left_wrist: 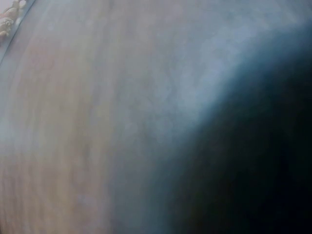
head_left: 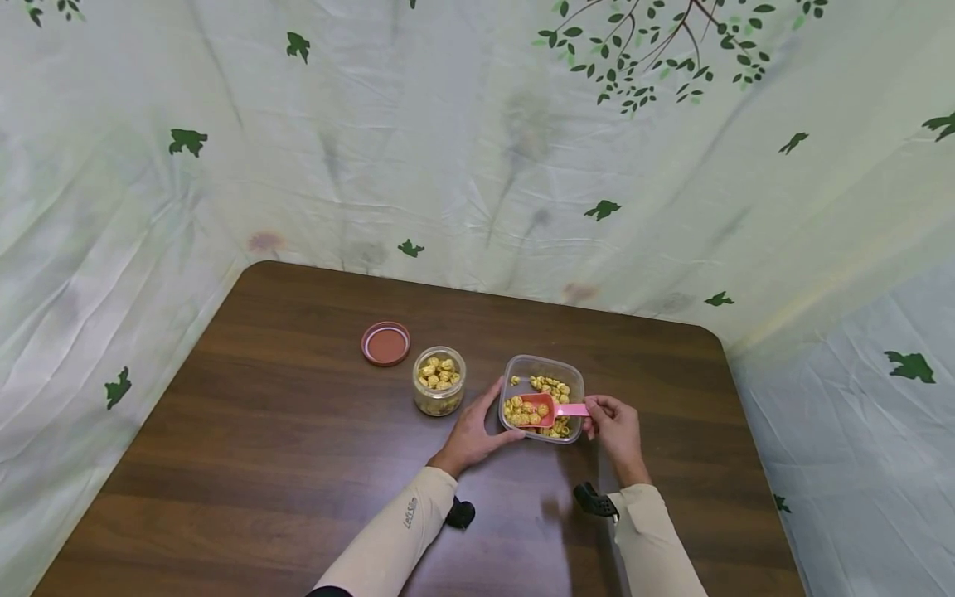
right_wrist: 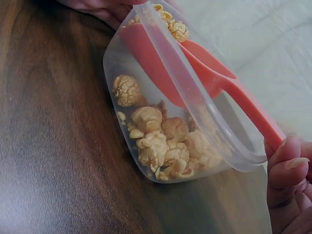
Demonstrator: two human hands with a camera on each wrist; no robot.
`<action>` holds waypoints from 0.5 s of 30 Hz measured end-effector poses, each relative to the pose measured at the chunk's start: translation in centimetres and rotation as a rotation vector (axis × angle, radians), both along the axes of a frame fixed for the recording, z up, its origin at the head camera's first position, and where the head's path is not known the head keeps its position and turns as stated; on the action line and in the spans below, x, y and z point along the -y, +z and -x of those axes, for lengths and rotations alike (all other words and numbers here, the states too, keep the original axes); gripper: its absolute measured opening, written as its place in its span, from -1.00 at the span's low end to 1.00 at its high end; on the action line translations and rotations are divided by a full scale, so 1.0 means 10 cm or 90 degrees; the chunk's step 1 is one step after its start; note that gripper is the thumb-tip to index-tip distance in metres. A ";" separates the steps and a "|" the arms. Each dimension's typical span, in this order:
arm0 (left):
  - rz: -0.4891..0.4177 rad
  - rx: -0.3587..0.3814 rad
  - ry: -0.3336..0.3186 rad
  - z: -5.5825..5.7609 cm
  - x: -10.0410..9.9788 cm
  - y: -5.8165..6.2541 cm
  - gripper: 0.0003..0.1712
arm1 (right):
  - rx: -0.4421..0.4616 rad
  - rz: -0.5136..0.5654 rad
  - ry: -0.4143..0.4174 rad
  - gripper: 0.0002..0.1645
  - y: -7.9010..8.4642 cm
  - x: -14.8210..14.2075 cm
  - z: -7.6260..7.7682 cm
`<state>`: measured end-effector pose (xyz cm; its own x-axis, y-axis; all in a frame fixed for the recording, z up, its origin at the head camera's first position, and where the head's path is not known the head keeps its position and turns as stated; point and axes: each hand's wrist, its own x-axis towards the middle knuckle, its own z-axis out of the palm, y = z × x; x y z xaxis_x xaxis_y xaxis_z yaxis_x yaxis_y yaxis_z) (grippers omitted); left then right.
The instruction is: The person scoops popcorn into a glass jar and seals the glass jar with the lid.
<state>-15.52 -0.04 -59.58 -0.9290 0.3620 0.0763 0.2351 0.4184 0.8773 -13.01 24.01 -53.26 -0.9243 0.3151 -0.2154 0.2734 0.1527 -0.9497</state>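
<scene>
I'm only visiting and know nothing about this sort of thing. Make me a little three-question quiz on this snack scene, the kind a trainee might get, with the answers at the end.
1. Choose one. The right hand holds: a) a fork, b) a pink scoop, c) a knife.
2. True or false? The red lid lies on the table, off the clear jar.
3. Fill in the blank: The left hand holds the ____.

Key
1. b
2. True; it lies beside the jar.
3. plastic tub
</scene>
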 end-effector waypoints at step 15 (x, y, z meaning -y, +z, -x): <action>-0.008 0.003 -0.006 0.00 0.01 0.01 0.13 | 0.030 0.106 -0.063 -0.73 -0.07 -0.05 -0.02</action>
